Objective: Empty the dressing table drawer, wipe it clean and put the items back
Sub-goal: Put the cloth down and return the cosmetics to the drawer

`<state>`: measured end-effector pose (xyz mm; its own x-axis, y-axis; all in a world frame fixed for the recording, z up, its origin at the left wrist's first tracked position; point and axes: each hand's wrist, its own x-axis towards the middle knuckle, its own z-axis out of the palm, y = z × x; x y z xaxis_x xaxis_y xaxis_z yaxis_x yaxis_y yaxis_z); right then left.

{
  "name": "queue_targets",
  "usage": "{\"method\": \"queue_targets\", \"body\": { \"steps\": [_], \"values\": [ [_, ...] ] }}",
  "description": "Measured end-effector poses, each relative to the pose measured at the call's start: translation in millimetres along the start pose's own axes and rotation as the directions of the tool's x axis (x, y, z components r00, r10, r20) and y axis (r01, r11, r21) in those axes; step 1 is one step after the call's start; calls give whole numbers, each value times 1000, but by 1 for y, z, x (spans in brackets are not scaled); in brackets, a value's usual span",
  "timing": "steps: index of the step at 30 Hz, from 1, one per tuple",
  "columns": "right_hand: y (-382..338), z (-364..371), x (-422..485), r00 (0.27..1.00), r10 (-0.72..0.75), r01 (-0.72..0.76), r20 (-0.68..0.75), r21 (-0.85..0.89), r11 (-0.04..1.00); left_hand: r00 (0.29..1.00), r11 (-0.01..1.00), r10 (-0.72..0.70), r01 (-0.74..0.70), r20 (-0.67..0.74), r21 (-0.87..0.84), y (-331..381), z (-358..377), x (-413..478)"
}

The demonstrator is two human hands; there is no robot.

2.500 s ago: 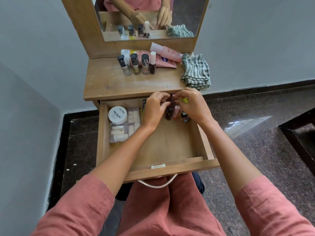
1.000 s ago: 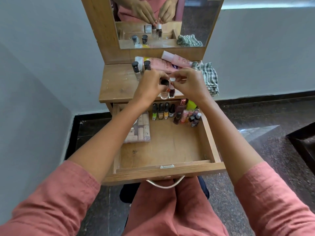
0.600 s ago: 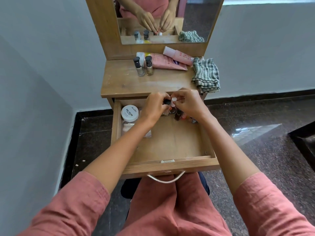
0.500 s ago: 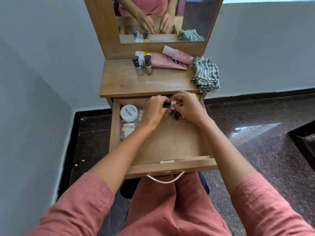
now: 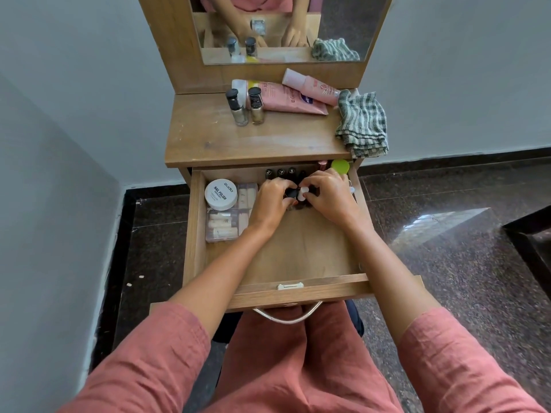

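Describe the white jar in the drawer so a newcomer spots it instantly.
Find the open drawer under the wooden tabletop. At its back left, resting on a clear box, is the jar: the only wide, flat white lid there, printed NAIL POLISH.

Matt wood-grain drawer (image 5: 298, 251) and tabletop (image 5: 238, 141); glossy speckled stone floor (image 5: 447, 234); woven checked cloth (image 5: 362, 123); shiny metal handle (image 5: 287, 317).
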<state>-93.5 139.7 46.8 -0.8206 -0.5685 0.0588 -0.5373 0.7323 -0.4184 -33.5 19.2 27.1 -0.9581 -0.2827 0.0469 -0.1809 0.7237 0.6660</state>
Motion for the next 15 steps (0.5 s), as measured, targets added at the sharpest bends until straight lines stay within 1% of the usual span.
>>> {"method": "queue_targets", "body": {
  "steps": [11,13,15],
  "values": [
    [-3,2,0,999,30,-30,11,32,999,999,999,20,-21,-31,-37,-3,-1,1],
    [-5,-2,2,1000,11,-10,-28,48,999,997,998,42,-45,-65,-49,-1,-8,1],
    [-11,-9,7,996,-14,24,-88,113,993,988,991,71,-85,-138,-103,3,-19,3]
  ]
}}
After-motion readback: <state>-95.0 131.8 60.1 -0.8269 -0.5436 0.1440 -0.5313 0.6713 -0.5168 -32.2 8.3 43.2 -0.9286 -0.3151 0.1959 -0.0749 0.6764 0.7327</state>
